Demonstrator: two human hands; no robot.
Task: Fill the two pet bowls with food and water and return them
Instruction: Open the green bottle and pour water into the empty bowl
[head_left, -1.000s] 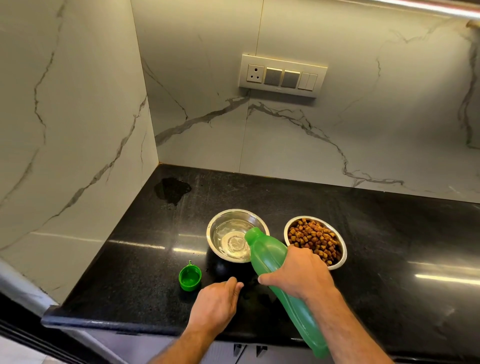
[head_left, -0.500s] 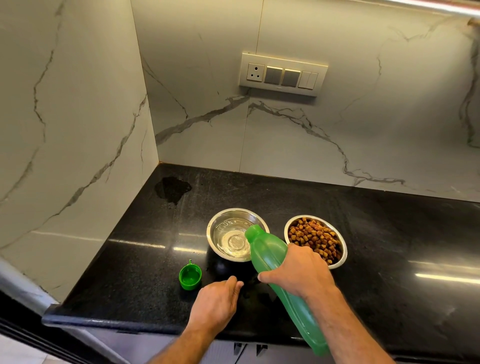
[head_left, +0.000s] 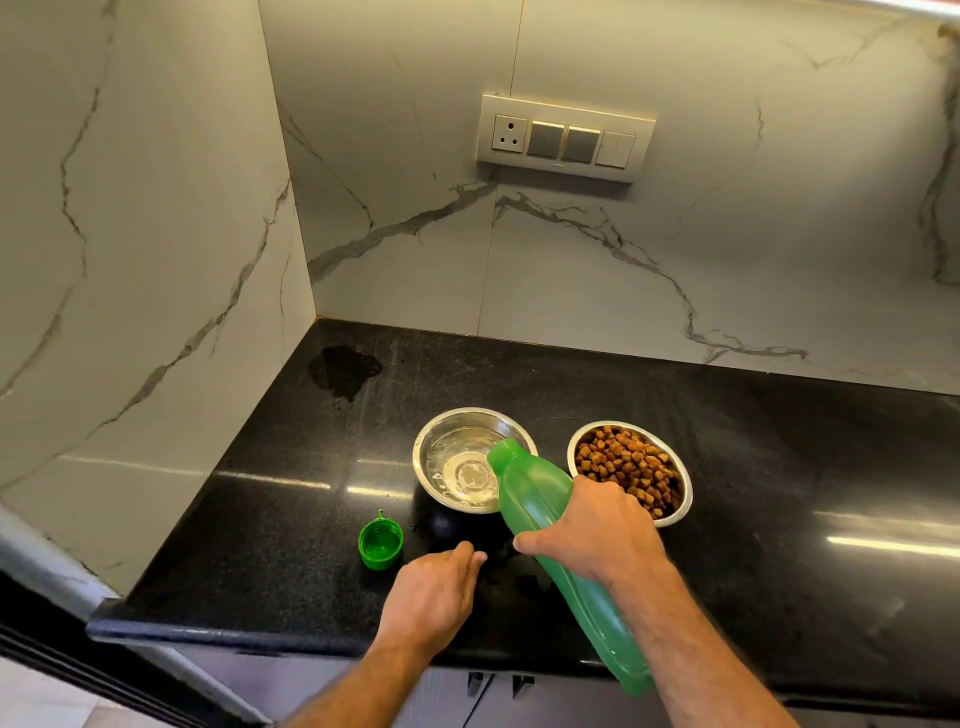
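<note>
At the far left of your black countertop a dark wet patch sits near the corner where the two marble walls meet. Closer to you lies one green bottle cap, open side up, apart from everything else.

Your left hand rests on the counter just right of the cap, palm down, fingers loosely together and gripping nothing.

Beyond it stands the first of two steel bowls, the water bowl, with clear water pooled in the bottom. The one green bottle is tilted over it: its long axis runs from low at the counter's front edge, near your right forearm, up and away to the left, and its open mouth points over the bowl's right rim. The bottle's neck hides part of that rim from view.

Your right hand is wrapped around the bottle's upper body, thumb on the left side and fingers curled over the top, carrying it clear of the counter.

Just right of the water bowl, near but not touching, stands the food bowl, heaped with brown kibble; your right hand covers its near-left edge.

On the back wall above the bowls is one switch panel with a socket.
</note>
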